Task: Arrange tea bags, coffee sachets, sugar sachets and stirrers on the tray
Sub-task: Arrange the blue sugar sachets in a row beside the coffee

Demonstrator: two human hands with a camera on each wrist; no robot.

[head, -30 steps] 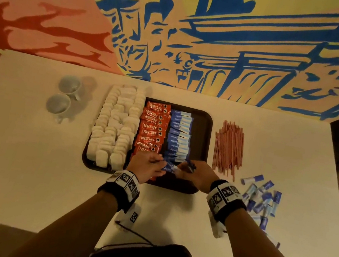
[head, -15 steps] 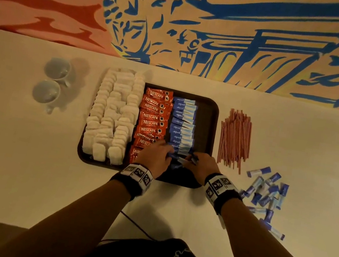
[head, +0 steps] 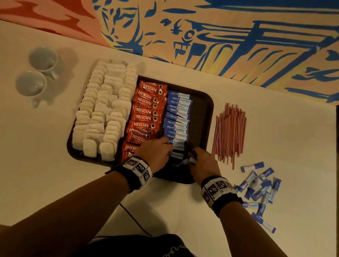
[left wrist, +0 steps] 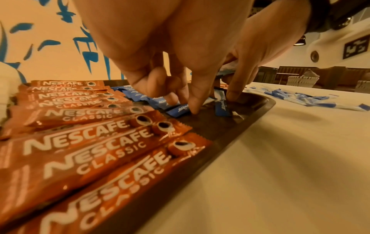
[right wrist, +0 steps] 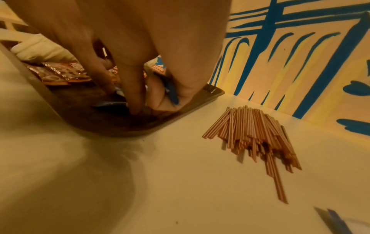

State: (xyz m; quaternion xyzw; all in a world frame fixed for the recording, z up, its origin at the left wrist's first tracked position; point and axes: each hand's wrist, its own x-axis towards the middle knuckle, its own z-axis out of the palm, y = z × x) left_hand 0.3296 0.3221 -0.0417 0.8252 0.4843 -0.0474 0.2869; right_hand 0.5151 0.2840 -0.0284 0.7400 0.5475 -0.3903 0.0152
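A dark brown tray (head: 200, 119) holds white tea bags (head: 103, 109) on its left, red coffee sachets (head: 146, 114) in the middle and a column of blue sugar sachets (head: 177, 116). Both hands work at the near end of that column. My left hand (head: 166, 150) pinches a blue sugar sachet (left wrist: 180, 109) down against the tray floor. My right hand (head: 195, 157) keeps more blue sachets (right wrist: 170, 90) curled in its fingers while its forefinger touches the tray. The stirrers (head: 229, 135) lie bundled on the table, right of the tray.
Loose blue sachets (head: 259, 185) are scattered on the table near my right wrist. Two grey cups (head: 40, 60) (head: 31, 83) stand left of the tray. The painted wall runs along the table's far edge. The tray's right strip beside the sugar column is bare.
Both hands stay at the near end of the sugar column, nudged slightly farther onto the tray. The head view has tilted down and moved closer.
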